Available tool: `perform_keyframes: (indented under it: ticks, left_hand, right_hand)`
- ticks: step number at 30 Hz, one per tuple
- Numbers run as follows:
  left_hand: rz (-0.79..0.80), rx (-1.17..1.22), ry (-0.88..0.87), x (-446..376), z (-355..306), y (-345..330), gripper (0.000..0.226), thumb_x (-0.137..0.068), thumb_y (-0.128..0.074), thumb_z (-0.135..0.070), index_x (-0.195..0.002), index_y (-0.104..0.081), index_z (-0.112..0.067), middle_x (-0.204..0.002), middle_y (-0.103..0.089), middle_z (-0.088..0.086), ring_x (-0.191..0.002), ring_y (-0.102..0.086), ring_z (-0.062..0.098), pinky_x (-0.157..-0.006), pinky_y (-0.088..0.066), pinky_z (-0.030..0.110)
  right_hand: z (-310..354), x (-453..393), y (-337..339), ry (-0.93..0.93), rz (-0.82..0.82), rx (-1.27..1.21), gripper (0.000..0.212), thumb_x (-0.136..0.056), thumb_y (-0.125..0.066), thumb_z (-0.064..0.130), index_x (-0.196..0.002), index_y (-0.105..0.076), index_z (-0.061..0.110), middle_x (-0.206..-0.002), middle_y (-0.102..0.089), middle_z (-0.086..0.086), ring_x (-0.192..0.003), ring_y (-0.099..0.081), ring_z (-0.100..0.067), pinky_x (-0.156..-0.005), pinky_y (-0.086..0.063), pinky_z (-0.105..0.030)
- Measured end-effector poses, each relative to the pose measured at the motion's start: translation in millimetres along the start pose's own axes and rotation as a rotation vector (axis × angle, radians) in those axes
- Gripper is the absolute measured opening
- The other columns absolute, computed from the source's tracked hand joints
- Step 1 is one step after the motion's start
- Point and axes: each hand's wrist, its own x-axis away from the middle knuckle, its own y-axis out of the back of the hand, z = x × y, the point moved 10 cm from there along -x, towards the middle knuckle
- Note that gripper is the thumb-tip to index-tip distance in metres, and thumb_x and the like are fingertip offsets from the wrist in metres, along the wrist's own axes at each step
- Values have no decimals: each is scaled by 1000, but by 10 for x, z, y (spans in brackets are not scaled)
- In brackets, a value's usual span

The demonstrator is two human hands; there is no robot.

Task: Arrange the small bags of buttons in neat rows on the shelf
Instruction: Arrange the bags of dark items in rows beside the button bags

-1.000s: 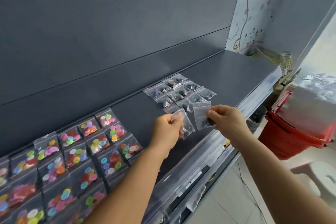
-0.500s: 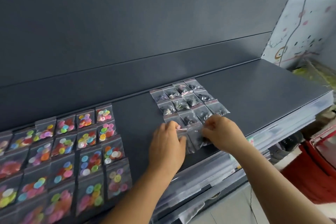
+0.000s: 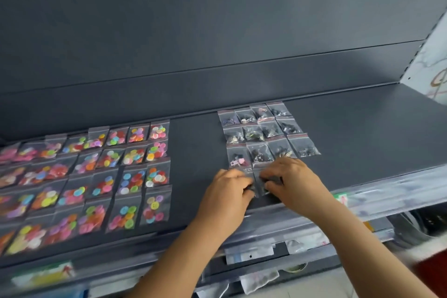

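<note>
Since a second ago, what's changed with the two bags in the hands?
Both hands, left hand and right hand, have brought their clear bags down from above the shelf onto its front edge, starting a fourth row below the dark-button bags. Fingers press on them still. The laid dark rows and the colourful bags stayed put.

Left hand (image 3: 227,191), right hand (image 3: 294,182) pressing clear bag (image 3: 259,182) on shelf (image 3: 362,128).

We face a dark grey back panel (image 3: 217,19) rising above our hands, with a lower shelf (image 3: 302,244) below them. To the right of our hands stands a white wall (image 3: 433,60) with faint drawings.
</note>
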Motion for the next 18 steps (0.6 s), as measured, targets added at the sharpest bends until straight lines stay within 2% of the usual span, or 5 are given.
perform_keyframes:
  ticks: [8,12,15,18]
  left_hand:
    - [13,-60,13,0,-32,-34,35,-93,-56,-23,-127,-58,-17,-126,-55,-5,-116,-41,12,-92,-36,23]
    - [-24,-167,52,77,68,113,49,-94,-52,-32,-140,-43,-16,-137,-49,-4,-126,-39,14,-104,-32,26]
    - [-50,-242,101,196,231,273,53,-95,-48,-38,-143,-37,-17,-144,-44,-2,-134,-34,16,-111,-26,29]
    - [-95,-265,150,368,438,493,56,-96,-46,-41,-145,-32,-20,-148,-38,-3,-138,-28,16,-113,-21,28]
  right_hand:
    - [-11,23,3,-53,53,11,12,-83,-60,19,-91,-69,17,-102,-60,-2,-100,-52,-22,-86,-45,-30]
    - [70,29,42,-90,19,15,26,-87,-57,30,-112,-64,24,-117,-54,1,-110,-50,-21,-83,-45,-29]
    - [328,-4,4,-38,15,49,43,-89,-56,36,-129,-52,24,-128,-50,1,-119,-45,-22,-92,-40,-30]
    - [706,-51,-103,43,25,79,53,-89,-54,42,-137,-43,21,-138,-45,1,-125,-40,-23,-103,-33,-32]
